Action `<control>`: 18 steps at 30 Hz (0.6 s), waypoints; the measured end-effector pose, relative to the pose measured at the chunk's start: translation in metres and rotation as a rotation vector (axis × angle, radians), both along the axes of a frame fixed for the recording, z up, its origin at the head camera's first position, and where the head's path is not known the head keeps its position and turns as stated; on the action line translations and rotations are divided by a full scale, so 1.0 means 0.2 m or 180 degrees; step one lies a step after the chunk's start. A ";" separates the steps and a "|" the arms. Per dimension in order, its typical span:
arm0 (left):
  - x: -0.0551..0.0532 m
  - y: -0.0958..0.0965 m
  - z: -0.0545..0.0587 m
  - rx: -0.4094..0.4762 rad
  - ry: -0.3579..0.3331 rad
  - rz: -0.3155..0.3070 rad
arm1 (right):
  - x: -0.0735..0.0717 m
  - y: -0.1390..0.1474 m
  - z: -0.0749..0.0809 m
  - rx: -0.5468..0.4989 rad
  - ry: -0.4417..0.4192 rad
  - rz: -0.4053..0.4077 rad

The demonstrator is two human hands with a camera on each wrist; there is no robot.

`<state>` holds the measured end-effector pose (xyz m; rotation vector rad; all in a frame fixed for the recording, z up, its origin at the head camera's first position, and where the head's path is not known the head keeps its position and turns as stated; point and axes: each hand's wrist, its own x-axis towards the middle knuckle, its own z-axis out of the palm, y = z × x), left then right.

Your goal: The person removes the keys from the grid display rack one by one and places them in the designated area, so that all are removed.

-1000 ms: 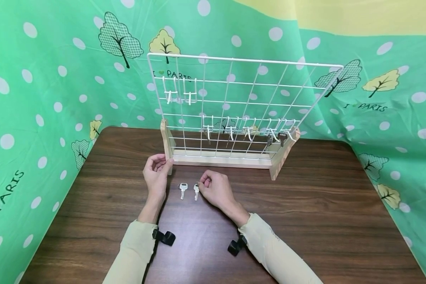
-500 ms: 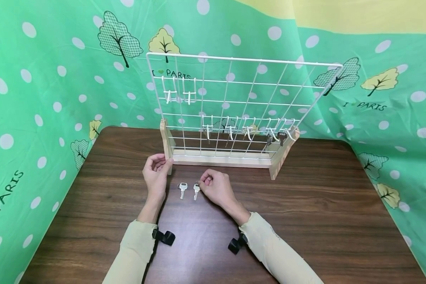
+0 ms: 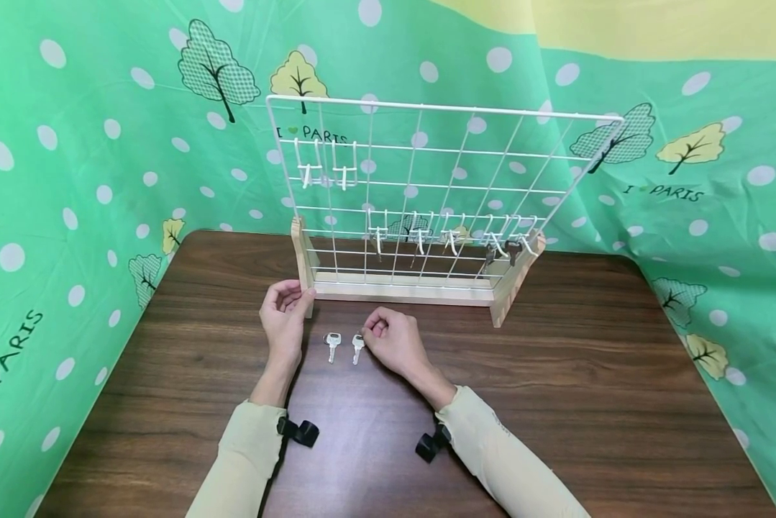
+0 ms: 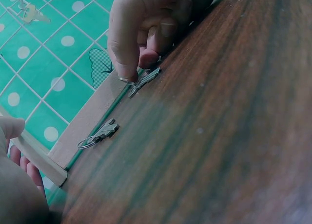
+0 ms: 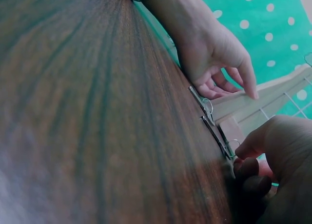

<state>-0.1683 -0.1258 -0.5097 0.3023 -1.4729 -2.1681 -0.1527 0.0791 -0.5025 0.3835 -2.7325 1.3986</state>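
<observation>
Two silver keys lie side by side on the dark wood table in the head view, the left key and the right key, each with a small ring. My right hand pinches the ring of the right key between thumb and finger. In the left wrist view the key shows right under those fingertips. With thumb in front and fingers behind, my left hand grips the left wooden leg of a white wire grid rack.
On the grid hang several white hooks, two at upper left and others in a lower row. Dark keys hang at the right end of that row. A green dotted cloth surrounds the table.
</observation>
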 end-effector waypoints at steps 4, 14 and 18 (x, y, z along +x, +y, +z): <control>0.00 0.00 0.00 0.0001 -0.0018 0.0003 | 0.00 0.00 0.00 -0.0065 -0.0010 -0.0002; 0.00 0.00 0.00 -0.0014 -0.0050 0.0005 | -0.01 0.01 -0.02 -0.0305 0.0008 -0.0075; 0.00 0.00 0.01 -0.0031 -0.0054 0.0011 | -0.02 0.01 -0.02 -0.0417 -0.0042 -0.0075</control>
